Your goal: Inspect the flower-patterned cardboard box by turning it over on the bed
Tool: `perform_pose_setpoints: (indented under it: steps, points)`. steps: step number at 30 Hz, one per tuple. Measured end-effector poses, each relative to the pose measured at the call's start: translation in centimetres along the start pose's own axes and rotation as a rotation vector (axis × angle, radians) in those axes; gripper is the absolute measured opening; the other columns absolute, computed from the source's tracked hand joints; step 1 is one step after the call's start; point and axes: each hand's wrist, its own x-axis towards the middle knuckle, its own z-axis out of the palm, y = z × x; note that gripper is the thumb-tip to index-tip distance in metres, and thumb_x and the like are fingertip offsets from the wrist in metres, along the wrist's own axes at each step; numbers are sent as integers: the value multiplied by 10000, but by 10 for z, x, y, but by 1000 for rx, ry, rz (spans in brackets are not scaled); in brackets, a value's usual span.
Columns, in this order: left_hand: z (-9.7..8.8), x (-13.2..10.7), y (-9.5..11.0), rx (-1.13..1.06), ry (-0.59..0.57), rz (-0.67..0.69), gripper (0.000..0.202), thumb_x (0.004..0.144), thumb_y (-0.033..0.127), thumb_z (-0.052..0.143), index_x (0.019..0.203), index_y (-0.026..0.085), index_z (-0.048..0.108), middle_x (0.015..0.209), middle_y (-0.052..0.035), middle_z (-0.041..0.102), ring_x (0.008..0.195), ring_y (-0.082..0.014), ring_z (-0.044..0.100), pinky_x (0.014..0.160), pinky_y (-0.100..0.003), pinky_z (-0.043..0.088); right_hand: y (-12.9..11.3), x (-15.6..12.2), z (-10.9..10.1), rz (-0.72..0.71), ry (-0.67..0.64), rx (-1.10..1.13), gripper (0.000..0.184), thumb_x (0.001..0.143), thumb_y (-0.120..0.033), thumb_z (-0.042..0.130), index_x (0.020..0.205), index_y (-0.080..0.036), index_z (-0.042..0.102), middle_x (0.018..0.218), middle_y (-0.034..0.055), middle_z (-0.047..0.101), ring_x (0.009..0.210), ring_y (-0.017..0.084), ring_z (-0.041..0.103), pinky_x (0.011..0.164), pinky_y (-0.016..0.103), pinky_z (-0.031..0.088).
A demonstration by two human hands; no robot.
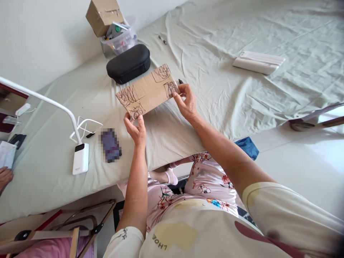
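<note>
A flat piece of brown cardboard (147, 91) with dark scribbles drawn on it is held up over a bed covered by a pale green sheet (215, 71). My left hand (135, 128) pinches its lower left corner between thumb and fingers. My right hand (186, 101) grips its right end, fingers curled around the edge. A dark pen tip (180, 81) pokes out just behind my right hand; whether the hand holds it I cannot tell.
A black zip case (129, 63), a clear plastic tub (120, 37) and a brown box (103, 15) sit at the bed's far corner. A white power bank (80, 157) with cable and a phone (110, 145) lie left. A white flat pack (258, 61) lies right. Another person's hand (4, 177) shows at the left edge.
</note>
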Motion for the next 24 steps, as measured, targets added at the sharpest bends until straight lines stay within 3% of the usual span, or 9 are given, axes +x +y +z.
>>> perform_pose_setpoints:
  steps: [6,13,19,22,24]
  points:
    - [-5,1,10,118,93,46,455,1059,584,435,1213,177,565,1143,-134,689,1024,-195,718,815,-292,588,-7,-1,-4,8,57,42,692,978,-861,423,1213,-248,639,1132,103,661,1092,279,655,1003,483,584]
    - [-4,2,10,57,84,-32,458,1018,597,519,1169,168,562,1064,-102,661,910,-174,681,741,-275,566,-4,0,0,9,67,55,728,954,-875,465,1226,-221,634,1070,77,637,1083,256,656,993,473,600]
    - [2,-2,9,111,50,-93,502,995,559,598,1301,176,487,1156,-107,644,905,-165,674,718,-263,558,-10,-7,5,0,94,10,665,955,-834,535,1276,-257,610,1126,81,624,1088,261,642,1018,492,585]
    - [1,-3,11,121,73,-22,639,1018,584,544,1471,162,385,1277,-156,623,906,-170,692,733,-278,576,-9,-8,6,-17,125,-3,670,981,-806,522,1357,-256,585,1144,88,629,1128,276,647,1039,522,580]
    - [-2,-3,14,162,96,58,734,1015,627,515,1545,149,345,1378,-212,579,1026,-216,705,831,-322,598,-8,-7,5,-39,129,-27,674,1005,-779,503,1424,-254,558,1180,100,627,1196,299,637,1052,548,571]
